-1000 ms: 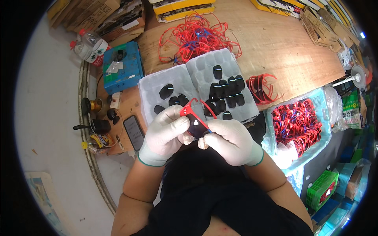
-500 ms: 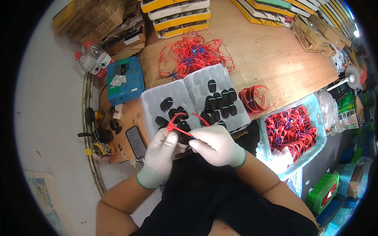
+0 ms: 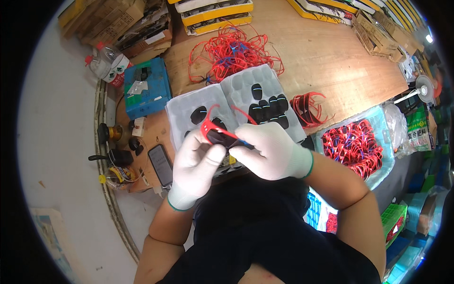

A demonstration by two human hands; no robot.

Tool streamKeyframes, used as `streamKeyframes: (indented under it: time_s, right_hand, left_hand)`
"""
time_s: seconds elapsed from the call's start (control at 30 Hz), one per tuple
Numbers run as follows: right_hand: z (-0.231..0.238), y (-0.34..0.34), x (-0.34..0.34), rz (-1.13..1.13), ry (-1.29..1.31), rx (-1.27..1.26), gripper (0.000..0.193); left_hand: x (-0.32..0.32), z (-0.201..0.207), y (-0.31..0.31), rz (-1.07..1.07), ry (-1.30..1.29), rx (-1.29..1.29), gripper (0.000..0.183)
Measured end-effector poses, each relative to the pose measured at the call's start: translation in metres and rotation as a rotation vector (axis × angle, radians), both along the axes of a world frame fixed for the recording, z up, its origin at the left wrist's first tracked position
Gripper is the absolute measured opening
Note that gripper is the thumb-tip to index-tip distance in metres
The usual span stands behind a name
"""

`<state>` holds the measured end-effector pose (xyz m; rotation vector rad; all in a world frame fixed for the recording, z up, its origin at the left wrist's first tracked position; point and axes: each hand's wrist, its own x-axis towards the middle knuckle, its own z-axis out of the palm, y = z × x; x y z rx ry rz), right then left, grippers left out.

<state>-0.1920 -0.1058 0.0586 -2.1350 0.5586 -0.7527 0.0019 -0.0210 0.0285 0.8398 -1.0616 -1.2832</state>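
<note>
Glasses (image 3: pixel 221 137) are held over the near edge of the trays (image 3: pixel 182 103) on the desk (image 3: pixel 312 52): the left hand (image 3: pixel 194 166) grips their left end, the long axis slants rightward, away from the desk's far edge, and the right hand (image 3: pixel 272 152) pinches the other end.

Red frame (image 3: pixel 206 128) of glossy plastic; matt cloth gloves (image 3: pixel 276 152); smooth wooden tabletop (image 3: pixel 321 59); grey trays (image 3: pixel 182 106), probably matt moulded plastic.

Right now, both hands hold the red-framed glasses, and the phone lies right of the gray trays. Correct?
No: the head view shows the phone lying left of the gray trays. The left hand and right hand do hold the red-framed glasses.
</note>
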Motion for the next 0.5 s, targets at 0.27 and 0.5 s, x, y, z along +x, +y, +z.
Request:
streamKeyframes:
  time_s: [0.27, 0.5]
  right_hand:
    - [-0.02, 0.025, 0.03, -0.259, -0.191, 0.148, 0.01]
    - [-0.008, 0.03, 0.032, -0.236, -0.153, 0.059, 0.008]
  left_hand:
    - [0.021, -0.006, -0.011, -0.086, -0.093, 0.141, 0.022]
    - [0.025, -0.005, -0.005, -0.064, -0.049, 0.087, 0.022]
